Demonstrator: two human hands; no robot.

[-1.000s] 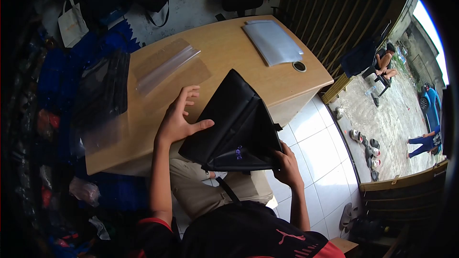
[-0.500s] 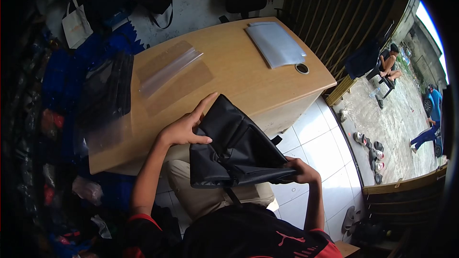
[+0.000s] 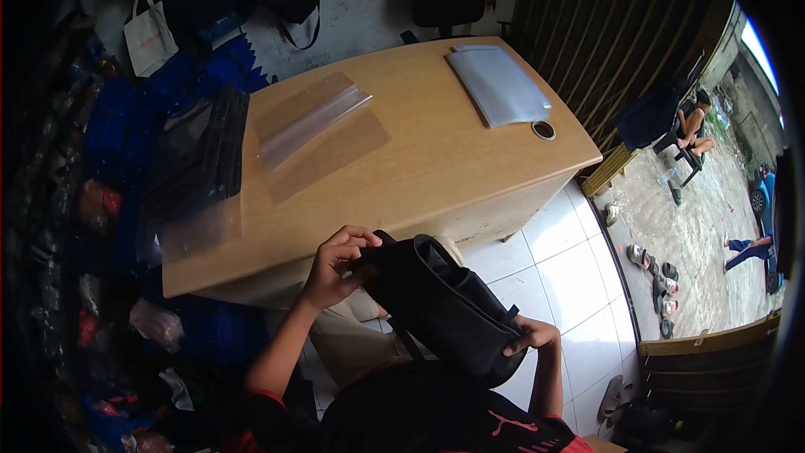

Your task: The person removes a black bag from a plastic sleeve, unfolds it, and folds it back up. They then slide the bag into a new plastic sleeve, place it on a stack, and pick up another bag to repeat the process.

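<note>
A black fabric bag (image 3: 440,310) is held over my lap, tilted, with its opening facing up and to the right. My left hand (image 3: 340,267) pinches the bag's upper left corner between thumb and bent fingers. At the lower right end, my right hand (image 3: 533,336) grips the other side, thumb on the outer face and the remaining fingers partly hidden. A thin strap hangs beneath the bag, near my leg. The inside of the bag is too dark to make out.
Ahead stands a wooden desk (image 3: 419,164) bearing a clear plastic sheet (image 3: 323,130), a stack of plastic sleeves (image 3: 499,84) and a tape roll (image 3: 543,130). Dark plastic sheets (image 3: 201,151) overhang its left end. Packed goods crowd the left; two people are outside at right.
The bag has been turned and drawn lower, toward my body, away from the desk edge. My left hand has gone from spread fingers to pinching a corner; my right hand keeps its grip.
</note>
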